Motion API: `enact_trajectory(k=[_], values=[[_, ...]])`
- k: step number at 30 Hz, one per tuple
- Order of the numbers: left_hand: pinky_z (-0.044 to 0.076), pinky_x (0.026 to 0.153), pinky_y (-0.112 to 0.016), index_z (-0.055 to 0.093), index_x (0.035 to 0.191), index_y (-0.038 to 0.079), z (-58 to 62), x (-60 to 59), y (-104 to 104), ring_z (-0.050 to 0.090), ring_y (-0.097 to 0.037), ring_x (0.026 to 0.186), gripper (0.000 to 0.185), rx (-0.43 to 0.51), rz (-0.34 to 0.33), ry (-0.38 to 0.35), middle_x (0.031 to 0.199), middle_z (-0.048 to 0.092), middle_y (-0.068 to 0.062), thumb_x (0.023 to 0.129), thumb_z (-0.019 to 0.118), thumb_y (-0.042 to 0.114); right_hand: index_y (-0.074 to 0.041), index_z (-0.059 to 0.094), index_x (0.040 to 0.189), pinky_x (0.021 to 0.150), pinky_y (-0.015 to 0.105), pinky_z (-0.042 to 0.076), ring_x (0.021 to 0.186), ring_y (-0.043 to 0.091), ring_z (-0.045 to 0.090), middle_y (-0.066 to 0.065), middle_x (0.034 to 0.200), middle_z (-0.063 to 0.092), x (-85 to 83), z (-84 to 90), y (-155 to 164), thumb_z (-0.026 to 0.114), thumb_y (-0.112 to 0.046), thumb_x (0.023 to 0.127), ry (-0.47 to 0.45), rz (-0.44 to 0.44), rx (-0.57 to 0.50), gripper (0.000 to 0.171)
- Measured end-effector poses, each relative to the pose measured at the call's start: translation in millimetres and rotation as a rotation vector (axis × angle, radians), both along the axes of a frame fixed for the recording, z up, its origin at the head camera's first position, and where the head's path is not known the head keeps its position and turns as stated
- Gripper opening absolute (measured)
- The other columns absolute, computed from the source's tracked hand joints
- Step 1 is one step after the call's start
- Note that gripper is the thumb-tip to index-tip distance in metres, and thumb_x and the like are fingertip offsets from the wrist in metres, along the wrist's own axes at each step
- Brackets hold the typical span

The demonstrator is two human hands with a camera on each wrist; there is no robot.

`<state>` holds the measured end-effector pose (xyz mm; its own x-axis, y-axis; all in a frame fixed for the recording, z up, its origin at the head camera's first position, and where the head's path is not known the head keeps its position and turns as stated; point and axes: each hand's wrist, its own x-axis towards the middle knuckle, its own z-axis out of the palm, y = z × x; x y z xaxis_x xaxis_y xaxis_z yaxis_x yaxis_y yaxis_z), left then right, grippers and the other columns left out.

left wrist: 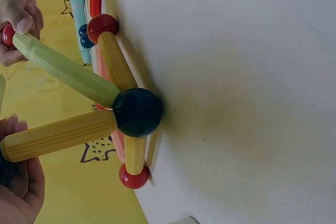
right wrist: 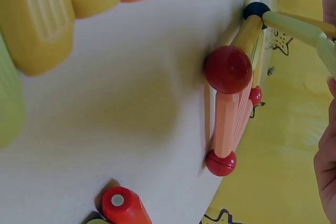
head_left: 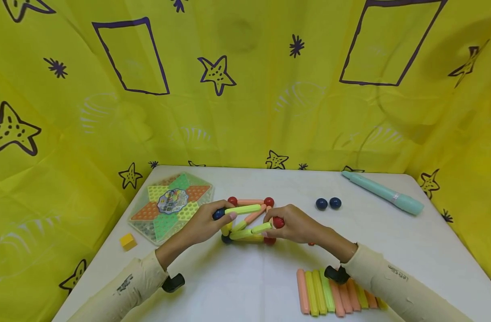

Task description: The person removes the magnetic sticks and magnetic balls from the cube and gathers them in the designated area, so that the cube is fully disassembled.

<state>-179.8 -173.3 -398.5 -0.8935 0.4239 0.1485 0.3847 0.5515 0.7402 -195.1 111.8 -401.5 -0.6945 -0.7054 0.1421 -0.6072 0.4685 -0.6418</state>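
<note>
A frame of plastic rods and balls (head_left: 249,223) stands mid-table, with red balls (head_left: 269,201) at its far corners. My left hand (head_left: 223,215) pinches a dark blue ball (head_left: 218,213) that carries a light green rod (head_left: 242,209) above the frame. My right hand (head_left: 271,223) pinches a red ball (head_left: 278,222) at the end of another green rod (head_left: 251,231). The left wrist view shows the bottom dark blue ball (left wrist: 137,112) joining yellow rods (left wrist: 58,136) and a green rod (left wrist: 68,72). In the right wrist view a red corner ball (right wrist: 228,69) tops an orange rod (right wrist: 228,124).
A row of spare rods (head_left: 322,293) lies near my right forearm. Two dark blue balls (head_left: 327,203) and a teal tube (head_left: 384,193) sit at the right. A checkers box (head_left: 170,205) and a yellow cube (head_left: 128,241) lie at the left. Yellow cloth surrounds the table.
</note>
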Motion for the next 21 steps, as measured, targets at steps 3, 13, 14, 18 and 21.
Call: enact_trajectory(k=[3,13,14,18,21], values=[[0.045,0.059,-0.027,0.068,0.113,0.017,0.3,-0.5,1.5,0.054,-0.015,0.070,0.019,-0.001,-0.002,-0.003,0.092,0.063,-0.006,0.101,0.062,0.031,-0.017,0.067,0.092,0.051,0.018,0.023,0.053,-0.001,0.027,-0.013,0.059,0.030,1.5,-1.0,-0.6,0.082,-0.030,0.085,0.006,-0.036,-0.016,0.021],[0.046,0.059,-0.027,0.068,0.113,0.018,-0.9,-1.6,1.9,0.054,-0.015,0.070,0.019,0.002,-0.003,-0.006,0.093,0.064,-0.006,0.101,0.063,0.031,-0.019,0.063,0.088,0.048,0.018,0.023,0.051,-0.002,0.027,-0.013,0.056,0.029,4.2,-3.9,-0.9,0.083,-0.034,0.083,-0.032,-0.076,-0.053,0.026],[0.046,0.059,-0.027,0.068,0.113,0.018,-1.0,-1.7,1.7,0.054,-0.015,0.070,0.019,0.003,-0.003,-0.006,0.093,0.064,-0.006,0.101,0.063,0.031,-0.018,0.063,0.088,0.048,0.018,0.023,0.051,-0.002,0.027,-0.013,0.057,0.030,3.9,-4.3,-0.9,0.083,-0.034,0.083,-0.036,-0.075,-0.055,0.026],[0.046,0.059,-0.027,0.068,0.113,0.017,-0.9,-1.7,1.5,0.054,-0.015,0.070,0.018,0.010,-0.008,-0.007,0.093,0.064,-0.007,0.101,0.063,0.030,-0.017,0.065,0.092,0.048,0.018,0.026,0.051,-0.002,0.030,-0.012,0.060,0.035,3.0,-6.1,-0.1,0.083,-0.034,0.083,-0.037,-0.070,-0.055,0.026],[0.045,0.058,-0.027,0.068,0.112,0.018,-1.0,-1.6,1.1,0.054,-0.014,0.068,0.018,0.012,-0.009,-0.005,0.091,0.063,-0.005,0.101,0.063,0.030,-0.017,0.065,0.094,0.049,0.018,0.026,0.053,-0.001,0.032,-0.011,0.062,0.036,2.8,-7.5,1.5,0.083,-0.034,0.084,-0.049,-0.073,-0.044,0.027]])
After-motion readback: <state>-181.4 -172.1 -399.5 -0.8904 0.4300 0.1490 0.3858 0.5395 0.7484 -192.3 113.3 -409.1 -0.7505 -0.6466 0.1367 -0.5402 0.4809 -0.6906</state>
